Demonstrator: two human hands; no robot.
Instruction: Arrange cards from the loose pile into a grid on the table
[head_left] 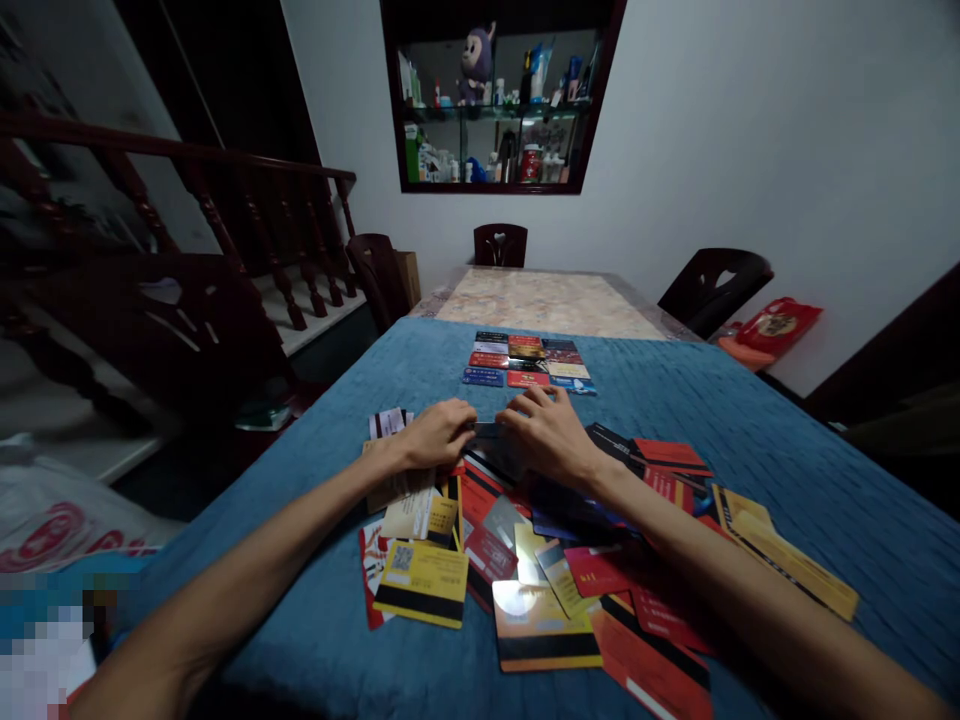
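A dark card (487, 437) sits between the person's two hands at the far edge of the loose heap of cards (540, 560), which serves here as the landmark. The left hand (435, 435) has its fingers curled together onto the card's left end, and the right hand (547, 432) spreads its fingers over the card's right end and the cards just beside it; both seem to pinch it from opposite sides, probably to lift it free of the ones it overlaps. How firmly either hand grips cannot be told, since the fingertips are turned away and in shadow.

Beyond the heap, further along the blue cloth (750, 420), lies a tidy grid of cards (529, 362), set edge to edge in rows as if sorted. Nearest the viewer, a yellow card (422, 582) and an orange card (536, 625) lie at the heap's near side.

The forearms cover part of the heap, and the print on the cards is too small to read. A pixelated patch hides the lower left corner.
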